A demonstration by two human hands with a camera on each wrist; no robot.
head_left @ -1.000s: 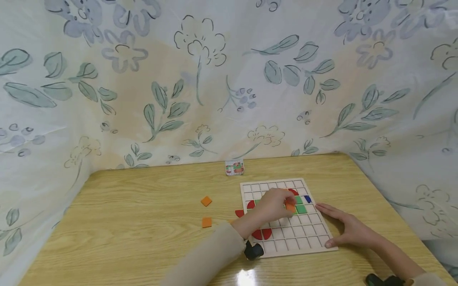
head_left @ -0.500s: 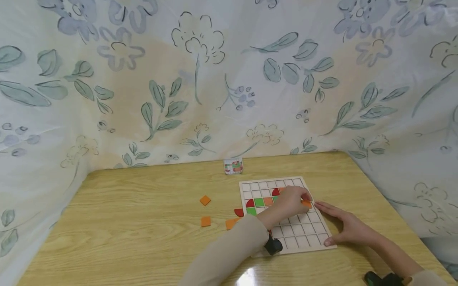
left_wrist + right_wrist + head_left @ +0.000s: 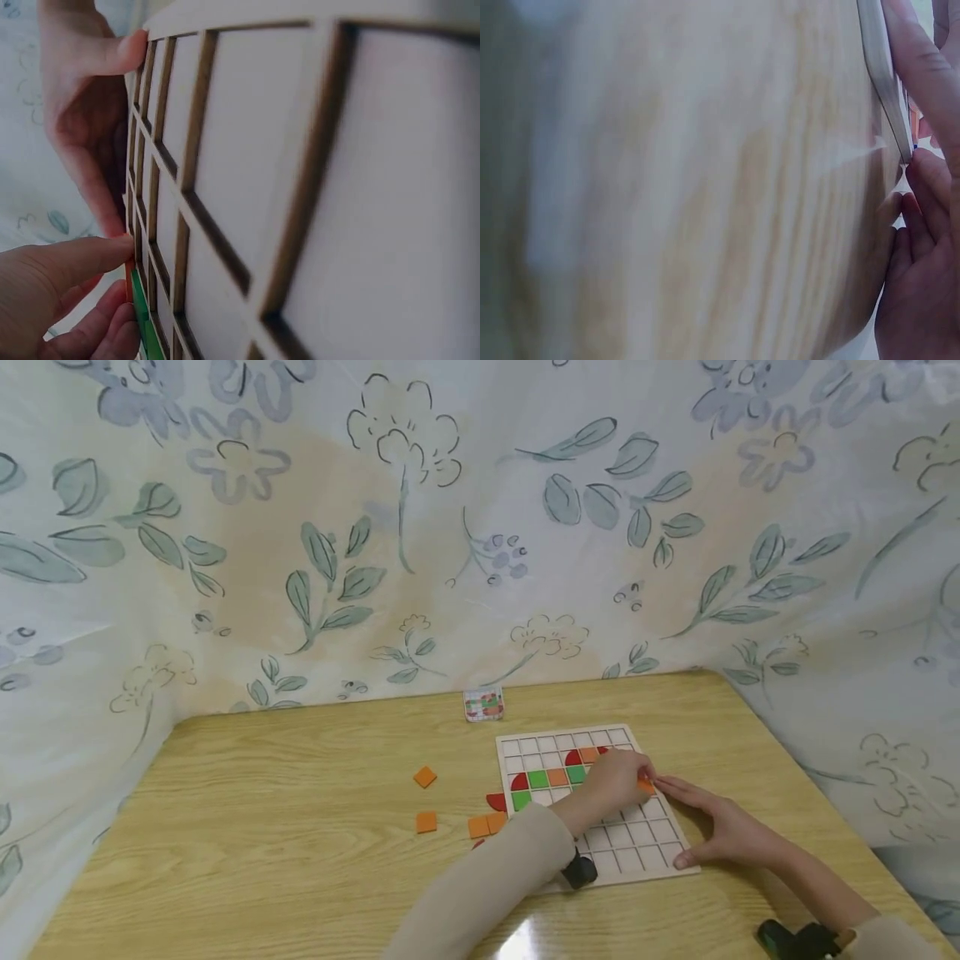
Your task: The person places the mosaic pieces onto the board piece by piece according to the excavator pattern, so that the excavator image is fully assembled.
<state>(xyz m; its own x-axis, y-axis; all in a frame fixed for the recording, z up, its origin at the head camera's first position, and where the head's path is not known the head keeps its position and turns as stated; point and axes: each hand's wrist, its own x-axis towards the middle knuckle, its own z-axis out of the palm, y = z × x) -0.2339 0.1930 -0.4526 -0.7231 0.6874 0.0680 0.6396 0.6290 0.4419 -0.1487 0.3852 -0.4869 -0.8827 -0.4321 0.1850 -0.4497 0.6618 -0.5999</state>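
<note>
A pale gridded wooden board [image 3: 633, 837] lies on the table in the head view. Above its right part, my left hand [image 3: 611, 783] pinches an orange square tile [image 3: 646, 787] between thumb and fingers, close over the cells by the right edge. In the left wrist view the tile shows as a thin orange edge beside a green tile [image 3: 147, 319]. My right hand [image 3: 726, 831] rests against the board's right side, thumb at the near corner and fingers extended along the edge. Red, green and orange tiles fill some cells; my left hand and sleeve hide others.
Left of the board lie two separate orange squares [image 3: 426, 822], a touching orange pair [image 3: 478, 827] and a red rounded piece [image 3: 497, 802]. A small pattern card [image 3: 483, 704] leans at the back by the floral cloth [image 3: 420, 552].
Over the last second my left hand has carried the orange tile rightward from mid-board to the right edge, and has hardly moved since half a second ago. My right hand keeps its place.
</note>
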